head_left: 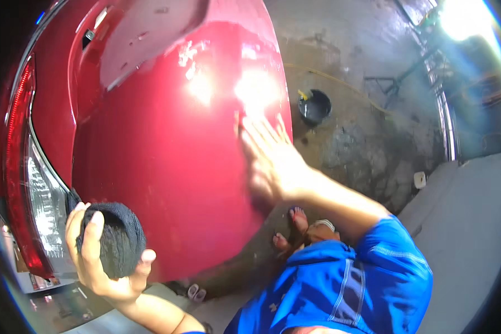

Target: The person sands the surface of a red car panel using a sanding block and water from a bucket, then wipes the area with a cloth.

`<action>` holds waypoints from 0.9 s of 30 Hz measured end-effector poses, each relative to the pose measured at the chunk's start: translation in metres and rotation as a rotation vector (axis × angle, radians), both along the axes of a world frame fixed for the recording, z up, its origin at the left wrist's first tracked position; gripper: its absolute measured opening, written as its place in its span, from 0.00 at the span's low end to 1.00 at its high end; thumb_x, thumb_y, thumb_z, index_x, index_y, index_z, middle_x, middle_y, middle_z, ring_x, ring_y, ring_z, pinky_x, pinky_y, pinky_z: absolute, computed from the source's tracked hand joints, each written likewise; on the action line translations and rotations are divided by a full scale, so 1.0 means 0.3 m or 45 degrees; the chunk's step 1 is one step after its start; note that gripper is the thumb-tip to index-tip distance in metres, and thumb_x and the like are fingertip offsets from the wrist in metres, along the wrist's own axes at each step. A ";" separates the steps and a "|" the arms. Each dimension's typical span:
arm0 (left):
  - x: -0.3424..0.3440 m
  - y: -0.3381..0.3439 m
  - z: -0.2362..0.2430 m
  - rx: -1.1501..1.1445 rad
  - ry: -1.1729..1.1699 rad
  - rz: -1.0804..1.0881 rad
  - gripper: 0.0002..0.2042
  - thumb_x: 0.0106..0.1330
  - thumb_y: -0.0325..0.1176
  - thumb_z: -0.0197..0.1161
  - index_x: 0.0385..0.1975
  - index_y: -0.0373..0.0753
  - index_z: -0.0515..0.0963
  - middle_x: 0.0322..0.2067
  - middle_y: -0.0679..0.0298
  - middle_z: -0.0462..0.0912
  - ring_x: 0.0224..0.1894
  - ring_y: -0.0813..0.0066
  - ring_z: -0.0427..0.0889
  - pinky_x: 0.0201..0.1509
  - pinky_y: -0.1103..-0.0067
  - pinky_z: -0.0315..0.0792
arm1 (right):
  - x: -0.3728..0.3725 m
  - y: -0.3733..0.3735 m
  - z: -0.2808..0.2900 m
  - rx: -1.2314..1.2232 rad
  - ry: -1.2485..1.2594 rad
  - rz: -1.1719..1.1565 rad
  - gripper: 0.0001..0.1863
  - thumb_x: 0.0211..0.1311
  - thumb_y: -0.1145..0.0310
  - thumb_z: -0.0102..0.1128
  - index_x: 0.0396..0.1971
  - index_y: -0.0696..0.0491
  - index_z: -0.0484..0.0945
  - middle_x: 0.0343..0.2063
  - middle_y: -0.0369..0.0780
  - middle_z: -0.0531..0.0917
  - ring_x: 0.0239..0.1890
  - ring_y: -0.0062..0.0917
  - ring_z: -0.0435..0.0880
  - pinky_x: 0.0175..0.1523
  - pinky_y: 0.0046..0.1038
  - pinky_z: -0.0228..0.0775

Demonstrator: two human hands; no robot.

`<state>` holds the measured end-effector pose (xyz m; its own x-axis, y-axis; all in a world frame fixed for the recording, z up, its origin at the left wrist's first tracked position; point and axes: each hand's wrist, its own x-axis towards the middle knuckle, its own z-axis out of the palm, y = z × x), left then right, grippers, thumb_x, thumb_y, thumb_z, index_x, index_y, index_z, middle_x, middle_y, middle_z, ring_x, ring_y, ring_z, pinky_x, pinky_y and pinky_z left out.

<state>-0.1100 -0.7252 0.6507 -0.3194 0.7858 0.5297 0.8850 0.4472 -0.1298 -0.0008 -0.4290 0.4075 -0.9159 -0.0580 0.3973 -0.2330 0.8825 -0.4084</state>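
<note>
Left hand (104,281): my fingers curl around 1 dark round pad (116,245), held near the tail lamp (18,161). Right hand (275,164): laid flat on the red car panel (150,161), fingers slightly spread, holding nothing. Panel spans below both hands; 1 black bucket (315,108) on floor beyond.

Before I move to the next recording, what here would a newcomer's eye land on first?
First, the glossy red car panel filling the middle, with white glare toward its top. Then the right hand spread over the panel's right side, and the left hand, lower left, gripping a dark round pad near the tail light. A black bucket stands right of the panel.
</note>
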 end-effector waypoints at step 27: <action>-0.030 0.060 -0.031 0.041 0.097 -0.106 0.30 0.68 0.45 0.74 0.63 0.31 0.79 0.59 0.50 0.83 0.64 0.52 0.80 0.73 0.60 0.68 | 0.194 -0.346 -0.018 -0.285 0.015 -0.585 0.44 0.79 0.47 0.49 0.81 0.62 0.52 0.82 0.56 0.51 0.86 0.43 0.45 0.85 0.57 0.33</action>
<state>-0.1188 -0.7071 0.6413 -0.2119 0.7901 0.5752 0.9074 0.3777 -0.1845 0.0573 -0.5328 0.4021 -0.8222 0.4373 0.3644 0.1525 0.7860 -0.5991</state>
